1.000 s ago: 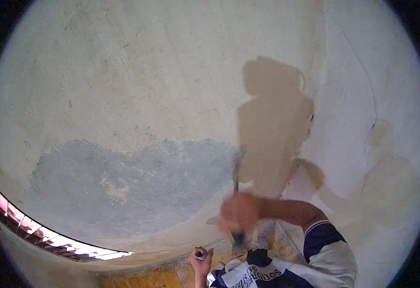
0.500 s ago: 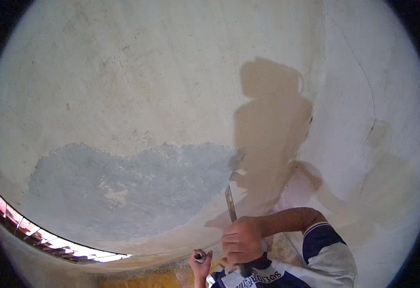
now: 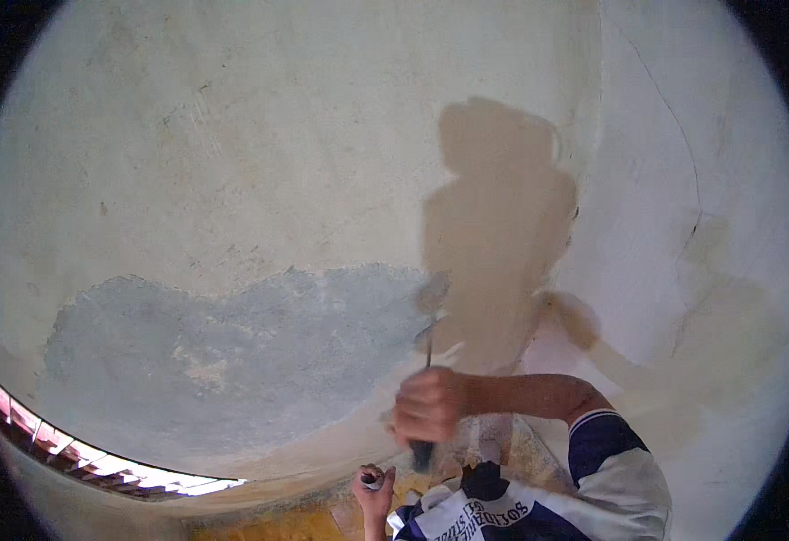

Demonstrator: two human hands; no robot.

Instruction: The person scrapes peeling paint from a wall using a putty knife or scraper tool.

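My right hand (image 3: pixel 428 406) is closed around the dark handle (image 3: pixel 422 458) of a scraper with a narrow metal blade (image 3: pixel 429 346). The blade points up toward the wall, close to the right edge of a grey bare patch (image 3: pixel 259 338). It is seen nearly edge-on, and I cannot tell whether its tip touches the wall. Lower down and to the left, my left hand (image 3: pixel 376 499) is closed around a small dark, round-ended object (image 3: pixel 371 477), most of which the fingers hide.
A cream painted wall (image 3: pixel 304 162) surrounds the patch, with my shadow (image 3: pixel 503 207) on it. To the right, a whitish wall (image 3: pixel 656 298) carries a long thin crack. A barred opening (image 3: pixel 97 458) lets in light at lower left. Yellowish floor (image 3: pixel 268 526) shows below.
My right hand has moved slightly up and left with the scraper, whose blade has turned more edge-on. The handle now shows below the fist. My left hand has barely moved.
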